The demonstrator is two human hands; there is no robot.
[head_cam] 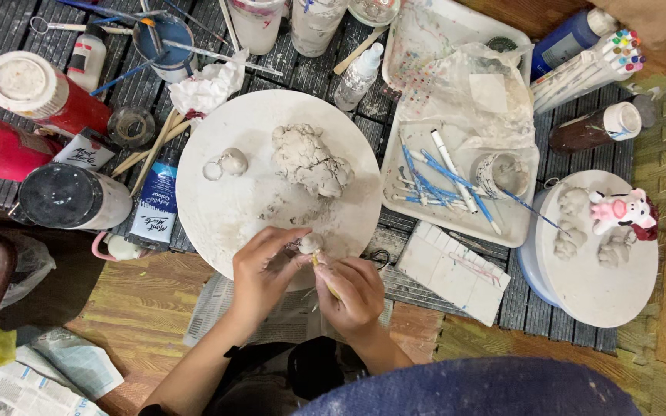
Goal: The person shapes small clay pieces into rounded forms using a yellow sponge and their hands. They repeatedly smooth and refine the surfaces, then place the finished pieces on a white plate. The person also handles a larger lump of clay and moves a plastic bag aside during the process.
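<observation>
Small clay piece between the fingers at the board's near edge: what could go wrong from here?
The small clay piece is pinched by the left hand while the right hand works it with a wooden stick; too much pressure might dent it. Held over the round board's edge, it could drop onto the newspaper.

White clay lump (311, 160) on white round board (225, 200); red paint bottles (40, 94); blue brushes (425, 181).

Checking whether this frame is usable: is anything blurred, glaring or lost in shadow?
Head view: even, soft light; the left hand and right hand on the small clay piece are slightly soft; no strong glare on the round white board; the near lower edge is dark and blurred.
</observation>
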